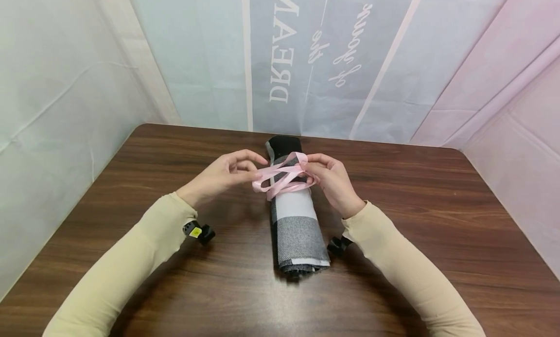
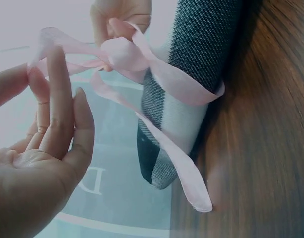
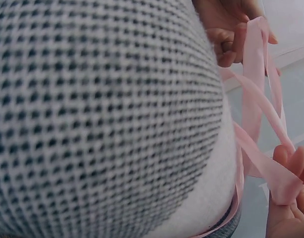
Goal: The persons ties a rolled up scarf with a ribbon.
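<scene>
A rolled black, white and grey checked cloth [image 1: 299, 237] lies lengthwise on the table, with a pink ribbon [image 1: 290, 186] around its upper part. My left hand [image 1: 225, 174] is to the left of the roll, pinching a ribbon loop between thumb and finger; its other fingers are loosely bent. From the right, my right hand [image 1: 332, 181] pinches the ribbon above the cloth. In the left wrist view, the ribbon bunches at a knot-like crossing [image 2: 125, 54] by the right fingers, and a loose tail [image 2: 184, 171] hangs over the roll. The right wrist view shows ribbon [image 3: 283, 183] pinched by the right fingers.
The roll rests on a dark wooden table [image 1: 393, 205]. A pale printed cloth backdrop [image 1: 210, 60] hangs behind the table's far edge, with light fabric walls on both sides. Small black cameras [image 1: 204, 234] are worn under both wrists.
</scene>
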Motion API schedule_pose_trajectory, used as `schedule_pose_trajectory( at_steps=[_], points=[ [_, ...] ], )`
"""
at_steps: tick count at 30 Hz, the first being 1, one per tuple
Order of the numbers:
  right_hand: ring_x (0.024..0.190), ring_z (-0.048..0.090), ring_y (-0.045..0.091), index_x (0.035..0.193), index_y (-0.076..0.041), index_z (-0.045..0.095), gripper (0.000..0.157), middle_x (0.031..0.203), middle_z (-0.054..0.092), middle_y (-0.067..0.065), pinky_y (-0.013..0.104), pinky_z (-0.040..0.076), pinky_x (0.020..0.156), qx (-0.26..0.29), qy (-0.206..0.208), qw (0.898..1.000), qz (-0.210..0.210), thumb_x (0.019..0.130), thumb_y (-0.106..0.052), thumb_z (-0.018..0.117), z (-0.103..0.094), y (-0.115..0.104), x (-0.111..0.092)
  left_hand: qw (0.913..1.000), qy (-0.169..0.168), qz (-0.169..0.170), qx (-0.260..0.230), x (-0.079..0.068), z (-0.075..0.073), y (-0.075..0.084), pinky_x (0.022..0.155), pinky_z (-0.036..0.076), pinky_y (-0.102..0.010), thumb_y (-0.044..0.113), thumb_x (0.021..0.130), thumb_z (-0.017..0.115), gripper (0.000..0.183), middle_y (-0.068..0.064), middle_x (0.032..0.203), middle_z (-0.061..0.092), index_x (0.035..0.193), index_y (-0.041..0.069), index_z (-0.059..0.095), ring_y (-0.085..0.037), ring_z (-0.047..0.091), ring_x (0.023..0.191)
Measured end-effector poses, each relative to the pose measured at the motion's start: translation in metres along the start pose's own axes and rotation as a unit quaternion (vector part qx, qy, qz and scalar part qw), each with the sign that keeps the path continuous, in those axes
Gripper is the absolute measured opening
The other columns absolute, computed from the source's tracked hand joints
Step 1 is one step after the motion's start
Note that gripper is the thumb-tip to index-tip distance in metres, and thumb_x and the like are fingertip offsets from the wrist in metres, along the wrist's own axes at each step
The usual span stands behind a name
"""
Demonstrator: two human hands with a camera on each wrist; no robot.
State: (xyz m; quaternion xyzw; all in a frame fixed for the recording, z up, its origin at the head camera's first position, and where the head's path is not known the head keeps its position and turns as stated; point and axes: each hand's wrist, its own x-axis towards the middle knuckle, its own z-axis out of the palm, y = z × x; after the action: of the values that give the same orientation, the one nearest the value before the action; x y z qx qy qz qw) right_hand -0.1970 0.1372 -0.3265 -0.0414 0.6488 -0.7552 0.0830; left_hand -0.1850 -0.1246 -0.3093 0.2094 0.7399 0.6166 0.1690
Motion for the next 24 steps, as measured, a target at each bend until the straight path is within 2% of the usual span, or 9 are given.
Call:
schedule_pose_trajectory(
  at_steps=[8, 12, 19, 24],
  points=[
    [0.065, 0.060, 0.008, 0.099, -0.003, 0.060, 0.009, 0.082, 0.069, -0.002, 0.019, 0.051, 0.065, 0.017, 0.002, 1.000, -0.008, 0.090, 0.001, 0.059, 0.000, 0.000, 0.001, 0.9983, 0.033, 0.023, -0.043, 0.000, 0.001, 0.010, 0.066, 0.046, -0.025, 0.013, 0.090, 0.065, 0.029, -0.001, 0.089, 0.065, 0.118, 0.010, 0.057, -0.012, 0.060, 0.074],
    [0.065, 0.063, 0.008, 0.098, -0.002, 0.059, 0.010, 0.081, 0.069, -0.001, 0.019, 0.053, 0.067, 0.025, 0.004, 1.000, -0.008, 0.090, 0.003, 0.059, 0.001, -0.001, 0.001, 0.9972, 0.030, 0.036, -0.058, 0.003, 0.008, 0.014, 0.061, 0.043, -0.022, 0.009, 0.088, 0.065, 0.028, -0.001, 0.091, 0.066, 0.115, 0.007, 0.058, -0.010, 0.060, 0.074],
    [0.071, 0.065, 0.009, 0.100, -0.001, 0.059, 0.011, 0.085, 0.069, 0.000, 0.021, 0.055, 0.073, 0.027, -0.001, 1.000, -0.003, 0.090, 0.002, 0.060, 0.005, -0.003, -0.001, 0.9970, 0.006, 0.050, -0.059, 0.012, 0.027, 0.013, 0.078, 0.053, -0.027, 0.003, 0.085, 0.068, 0.034, -0.005, 0.096, 0.063, 0.116, -0.006, 0.057, -0.014, 0.064, 0.085],
    [0.075, 0.066, 0.010, 0.103, 0.001, 0.057, 0.013, 0.088, 0.069, 0.001, 0.023, 0.055, 0.076, 0.024, -0.012, 1.000, -0.007, 0.090, 0.002, 0.059, 0.007, -0.005, -0.003, 0.9959, 0.024, 0.062, -0.062, 0.020, 0.036, 0.010, 0.071, 0.053, -0.025, -0.002, 0.082, 0.070, 0.030, -0.005, 0.092, 0.064, 0.110, -0.004, 0.060, -0.013, 0.064, 0.082]
  ],
)
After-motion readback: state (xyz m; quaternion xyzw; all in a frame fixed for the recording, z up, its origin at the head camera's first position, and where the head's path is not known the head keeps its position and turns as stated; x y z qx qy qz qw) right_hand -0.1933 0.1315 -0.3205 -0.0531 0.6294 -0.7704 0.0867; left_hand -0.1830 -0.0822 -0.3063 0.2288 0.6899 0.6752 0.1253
